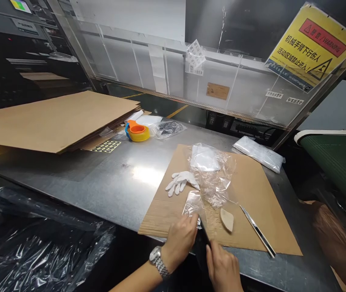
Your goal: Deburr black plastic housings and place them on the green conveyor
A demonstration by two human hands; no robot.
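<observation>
My left hand [181,237], with a watch [159,261] on its wrist, is closed at the near end of a clear plastic bag [193,202]. A long dark object [202,247] runs between my hands; its kind is hard to make out. Its right edge is gripped by my right hand [225,267], the thumb lying along it. Beyond the bag, a white glove [181,181] lies on a cardboard sheet [261,194]. More crumpled clear plastic [217,182] is beside it. To the right rest a beige curved piece [227,220] and a box cutter [257,231].
A stack of cardboard sheets [60,117] covers the metal table's [114,178] left side. An orange and yellow tape dispenser [138,132], a sticker sheet [106,146] and a white plastic-wrapped pack [259,153] lie around. A clear panel [175,77] stands behind; a green conveyor [337,158] is at right.
</observation>
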